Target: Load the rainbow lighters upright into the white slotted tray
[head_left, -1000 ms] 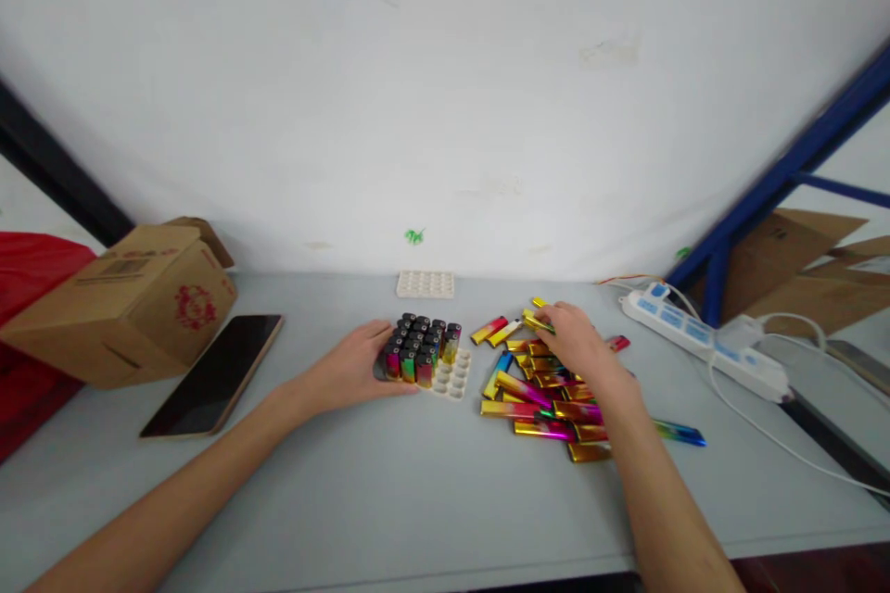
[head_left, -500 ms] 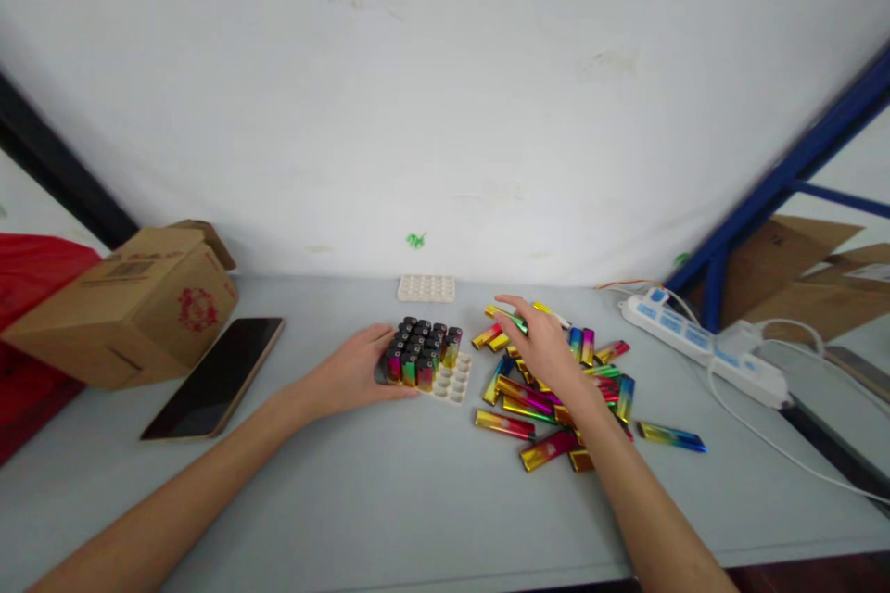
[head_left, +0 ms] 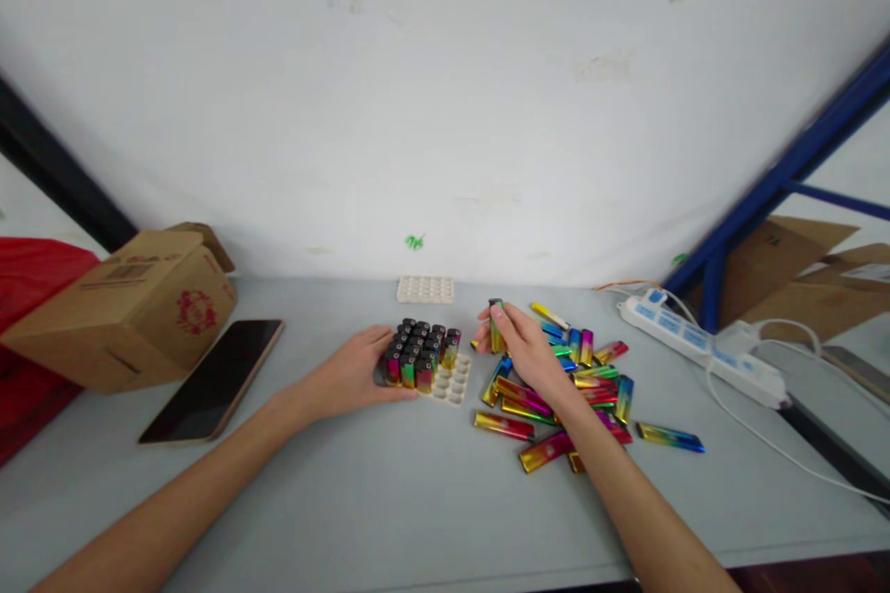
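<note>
A white tray [head_left: 451, 383] with round holes carries a block of shiny, gradient-coloured sticks [head_left: 415, 354], all standing upright with black ends up. My left hand [head_left: 358, 363] is closed around the tray's left side, thumb along the front and fingers behind. To the right of the tray, my right hand [head_left: 518, 338] pinches one green-and-gold stick [head_left: 496, 329], held nearly upright with its black end on top. Below and beyond this hand lies a loose pile of similar sticks [head_left: 528, 398] in gold, red, blue and green. Part of the pile is hidden under my right forearm.
A second white holed tray [head_left: 425, 289] lies against the wall. On the left are a dark-screened tablet [head_left: 215, 380], a cardboard box [head_left: 132, 306] and a red bag [head_left: 42, 269]. A white power strip [head_left: 702, 347] with cables runs along the right side.
My right hand has drawn back from the pile toward the tray, and the green-and-gold stick in it has turned from lying to upright. My left hand stays on the tray.
</note>
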A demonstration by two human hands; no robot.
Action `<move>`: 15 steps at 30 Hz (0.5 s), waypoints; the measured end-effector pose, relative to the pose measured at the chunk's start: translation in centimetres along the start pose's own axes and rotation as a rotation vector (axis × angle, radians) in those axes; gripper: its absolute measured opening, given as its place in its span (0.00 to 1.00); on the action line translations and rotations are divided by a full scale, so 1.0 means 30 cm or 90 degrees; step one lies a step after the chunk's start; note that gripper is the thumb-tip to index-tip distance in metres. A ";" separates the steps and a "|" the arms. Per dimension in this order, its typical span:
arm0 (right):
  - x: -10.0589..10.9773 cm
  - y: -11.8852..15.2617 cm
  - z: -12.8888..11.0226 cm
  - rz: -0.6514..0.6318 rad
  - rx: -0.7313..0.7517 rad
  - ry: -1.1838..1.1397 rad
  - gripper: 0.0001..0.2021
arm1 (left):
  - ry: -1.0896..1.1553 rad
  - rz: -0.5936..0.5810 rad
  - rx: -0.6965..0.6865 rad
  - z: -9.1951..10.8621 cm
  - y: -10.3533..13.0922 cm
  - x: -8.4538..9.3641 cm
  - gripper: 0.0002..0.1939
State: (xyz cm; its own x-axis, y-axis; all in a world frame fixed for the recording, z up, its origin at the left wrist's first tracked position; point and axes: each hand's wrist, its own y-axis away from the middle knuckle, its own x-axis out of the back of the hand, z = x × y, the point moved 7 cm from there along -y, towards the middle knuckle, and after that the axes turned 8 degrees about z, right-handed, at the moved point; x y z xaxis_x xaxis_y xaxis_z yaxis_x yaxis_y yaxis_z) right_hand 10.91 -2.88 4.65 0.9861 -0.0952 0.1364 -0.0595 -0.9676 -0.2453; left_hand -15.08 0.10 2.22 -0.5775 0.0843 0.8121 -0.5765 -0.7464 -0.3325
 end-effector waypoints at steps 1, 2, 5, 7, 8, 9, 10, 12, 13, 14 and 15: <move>-0.008 0.002 0.008 -0.001 -0.019 -0.021 0.31 | 0.003 0.000 0.002 -0.002 0.000 -0.001 0.34; -0.015 0.003 0.018 0.001 -0.040 -0.030 0.30 | 0.006 0.000 0.003 -0.002 -0.001 -0.001 0.34; -0.020 0.008 0.039 0.026 -0.066 0.017 0.29 | 0.018 0.001 -0.002 -0.001 -0.001 0.000 0.34; -0.013 0.012 0.026 0.059 -0.026 0.091 0.29 | 0.023 0.004 -0.009 0.001 0.000 0.002 0.34; -0.010 0.014 0.014 0.077 0.001 0.128 0.29 | 0.023 0.005 -0.011 0.001 0.000 0.002 0.34; -0.007 0.018 0.002 0.093 0.023 0.157 0.30 | 0.021 0.006 -0.012 0.001 0.000 0.003 0.34; -0.006 0.021 -0.008 0.103 0.036 0.179 0.31 | 0.018 0.006 -0.012 0.000 0.001 0.003 0.34; -0.008 0.025 -0.021 0.110 0.047 0.208 0.32 | 0.013 0.004 -0.009 -0.001 0.001 0.002 0.32; -0.009 0.026 -0.026 0.113 0.051 0.221 0.32 | 0.012 0.003 -0.006 -0.002 0.000 0.001 0.32; -0.010 0.027 -0.029 0.117 0.057 0.233 0.31 | 0.012 0.001 -0.003 -0.002 0.000 0.001 0.33; -0.009 0.027 -0.032 0.123 0.065 0.245 0.30 | 0.013 -0.001 -0.001 -0.002 0.000 0.000 0.34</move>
State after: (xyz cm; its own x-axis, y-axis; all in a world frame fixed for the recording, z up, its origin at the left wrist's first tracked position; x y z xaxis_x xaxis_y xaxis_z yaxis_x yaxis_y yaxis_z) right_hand 10.44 -3.87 5.34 0.8276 -0.3712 0.4209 -0.2026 -0.8971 -0.3927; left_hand -15.11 0.14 2.19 -0.5884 0.0984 0.8025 -0.5783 -0.7449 -0.3327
